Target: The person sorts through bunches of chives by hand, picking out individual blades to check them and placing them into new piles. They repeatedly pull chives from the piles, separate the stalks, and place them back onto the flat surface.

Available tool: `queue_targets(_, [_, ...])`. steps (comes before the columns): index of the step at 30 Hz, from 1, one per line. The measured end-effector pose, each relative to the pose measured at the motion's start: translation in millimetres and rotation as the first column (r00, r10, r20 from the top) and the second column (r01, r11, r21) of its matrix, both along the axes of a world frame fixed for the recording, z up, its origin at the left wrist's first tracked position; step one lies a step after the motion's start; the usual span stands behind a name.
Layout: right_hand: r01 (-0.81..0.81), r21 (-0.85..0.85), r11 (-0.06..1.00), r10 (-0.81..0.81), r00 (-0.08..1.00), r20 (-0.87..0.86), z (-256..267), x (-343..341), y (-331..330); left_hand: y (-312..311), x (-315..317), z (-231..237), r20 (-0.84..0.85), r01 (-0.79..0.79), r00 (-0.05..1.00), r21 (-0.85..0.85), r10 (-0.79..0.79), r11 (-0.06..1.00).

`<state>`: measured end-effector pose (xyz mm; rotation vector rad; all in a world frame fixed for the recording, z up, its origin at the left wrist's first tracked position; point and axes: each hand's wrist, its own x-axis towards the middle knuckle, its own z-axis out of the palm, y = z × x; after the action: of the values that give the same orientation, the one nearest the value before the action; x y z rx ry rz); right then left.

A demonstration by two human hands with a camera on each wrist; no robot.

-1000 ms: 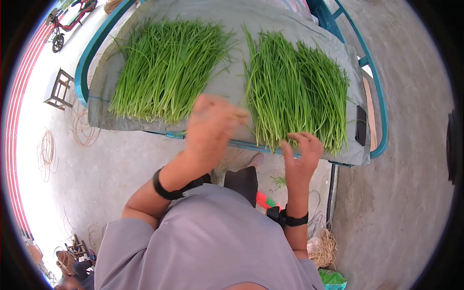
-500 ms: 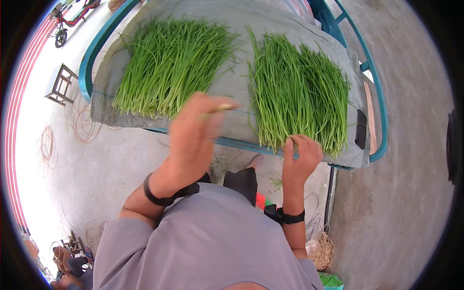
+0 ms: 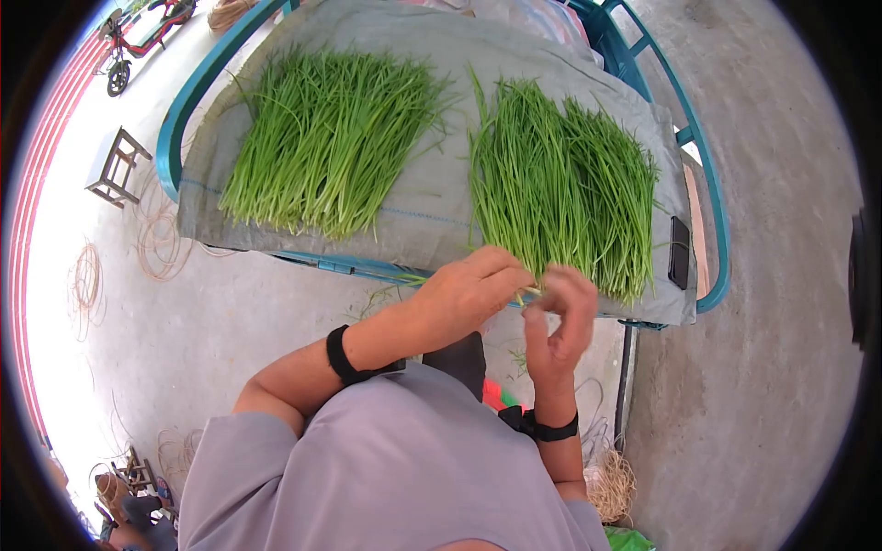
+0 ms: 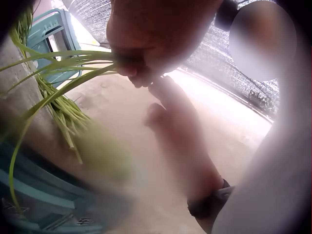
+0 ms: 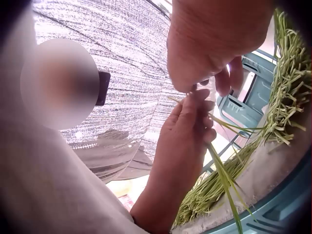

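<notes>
My left hand (image 3: 469, 286) pinches a few long green chives (image 4: 87, 59) near their pale ends. Their blades trail out past the hand in both wrist views. Facing it at the cart's near edge is my right hand (image 3: 565, 317), slightly blurred, with a gap between thumb and fingers. Its fingertips come right up to the pale stalk ends at the left fingertips. Just beyond the hands lies the right heap of chives (image 3: 560, 184), cut ends toward me. A second heap (image 3: 331, 147) lies to the left on the same grey sheet (image 3: 432, 216).
A teal metal rail (image 3: 175, 119) curves round the cart's bed. A dark phone (image 3: 679, 253) lies at the sheet's right edge. On the floor to the left are a small stool (image 3: 118, 167) and coiled strands (image 3: 87, 280). Pale fibre (image 3: 611, 487) is heaped at lower right.
My left hand has swung right and down from between the heaps to meet my right hand. The right hand has drawn slightly back from the right heap, its thumb and fingers now parted.
</notes>
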<state>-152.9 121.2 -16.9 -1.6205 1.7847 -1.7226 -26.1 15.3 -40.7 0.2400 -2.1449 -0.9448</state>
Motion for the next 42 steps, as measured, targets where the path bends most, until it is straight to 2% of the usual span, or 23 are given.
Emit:
queue_targets(2, [-0.070, 0.037, 0.997, 0.060, 0.976, 0.209, 1, 13, -7, -2, 1, 3, -0.022, 0.021, 1.000, 0.007, -0.021, 1.000])
queue_targets(3, [-0.113, 0.083, 0.990, 0.089, 0.965, 0.247, -3, 18, -9, -2, 2, 5, -0.031, 0.033, 0.999, 0.011, -0.033, 0.999])
queue_targets(5, [-0.216, 0.145, 0.966, 0.192, 0.968, 0.162, -12, 15, -14, -2, 7, 16, -0.074, -0.016, 0.997, -0.030, 0.014, 0.999])
queue_targets(6, [-0.270, 0.170, 0.948, 0.267, 0.963, 0.036, -18, 9, -18, -2, 10, 19, -0.095, -0.040, 0.995, -0.049, 0.036, 0.998])
queue_targets(7, [-0.319, 0.202, 0.926, 0.341, 0.936, -0.089, -21, 3, -19, -3, 14, 16, -0.157, -0.099, 0.982, 0.038, 0.104, 0.994])
queue_targets(9, [-0.336, 0.366, 0.868, 0.367, 0.930, -0.017, -21, -4, -12, -11, 25, 9, -0.261, -0.202, 0.931, 0.219, 0.257, 0.955])
queue_targets(10, [-0.347, 0.444, 0.826, 0.378, 0.926, 0.021, -22, -7, -8, -14, 34, 21, -0.319, -0.112, 0.913, 0.402, 0.253, 0.909])
queue_targets(11, [-0.338, 0.462, 0.820, 0.366, 0.930, 0.029, -24, -8, -6, -18, 44, 39, -0.374, -0.007, 0.890, 0.562, 0.262, 0.827])
queue_targets(13, [-0.314, 0.497, 0.809, 0.339, 0.940, 0.043, -29, -10, 2, -32, 66, 54, -0.451, 0.029, 0.833, 0.615, 0.321, 0.788])
queue_targets(17, [-0.235, 0.600, 0.764, 0.186, 0.972, 0.145, -46, -22, 26, -54, 107, 66, -0.656, 0.188, 0.572, 0.689, 0.492, 0.700])
queue_targets(19, [-0.192, 0.626, 0.756, 0.122, 0.981, 0.154, -54, -28, 38, -57, 120, 71, -0.635, 0.089, 0.464, 0.727, 0.618, 0.681])
queue_targets(20, [-0.098, 0.624, 0.775, 0.066, 0.995, 0.074, -62, -33, 45, -58, 126, 71, -0.621, 0.040, 0.401, 0.747, 0.674, 0.664])
queue_targets(23, [0.155, 0.533, 0.832, -0.090, 0.985, -0.147, -73, -39, 52, -65, 161, 59, -0.666, 0.077, 0.490, 0.675, 0.562, 0.733])
queue_targets(24, [0.218, 0.460, 0.861, -0.135, 0.969, -0.206, -64, -36, 46, -64, 153, 63, -0.576, -0.036, 0.444, 0.754, 0.686, 0.656])
queue_targets(25, [0.277, 0.380, 0.883, -0.185, 0.948, -0.260, -56, -33, 39, -60, 147, 61, -0.540, -0.043, 0.498, 0.766, 0.679, 0.641])
queue_targets(27, [0.357, 0.415, 0.837, -0.233, 0.918, -0.320, -38, -23, 22, -51, 134, 56, -0.466, -0.057, 0.599, 0.786, 0.651, 0.615])
queue_targets(28, [0.398, 0.429, 0.811, -0.255, 0.901, -0.352, -34, -21, 13, -44, 120, 58, -0.385, -0.094, 0.611, 0.832, 0.692, 0.547])
queue_targets(31, [0.497, 0.328, 0.803, -0.252, 0.783, -0.569, -43, -25, -4, -24, 101, 41, -0.160, -0.246, 0.792, 0.800, 0.589, 0.548])
queue_targets(32, [0.503, 0.373, 0.780, -0.244, 0.793, -0.558, -44, -26, -5, -18, 96, 37, -0.061, -0.330, 0.824, 0.757, 0.563, 0.565])
queue_targets(34, [0.507, 0.460, 0.729, -0.229, 0.814, -0.534, -46, -28, -6, -10, 85, 35, 0.002, -0.307, 0.893, 0.734, 0.450, 0.606])
queue_targets(37, [0.480, 0.445, 0.756, -0.281, 0.852, -0.442, -49, -32, -3, -5, 75, 13, 0.023, -0.270, 0.940, 0.660, 0.340, 0.701])
queue_targets(40, [0.475, 0.426, 0.770, -0.303, 0.860, -0.411, -53, -36, 1, -3, 73, 7, 0.129, -0.274, 0.959, 0.643, 0.251, 0.715])
queue_targets(42, [0.480, 0.432, 0.763, -0.357, 0.871, -0.338, -47, -32, 2, -4, 67, -2, 0.106, -0.267, 0.962, 0.571, 0.253, 0.776])
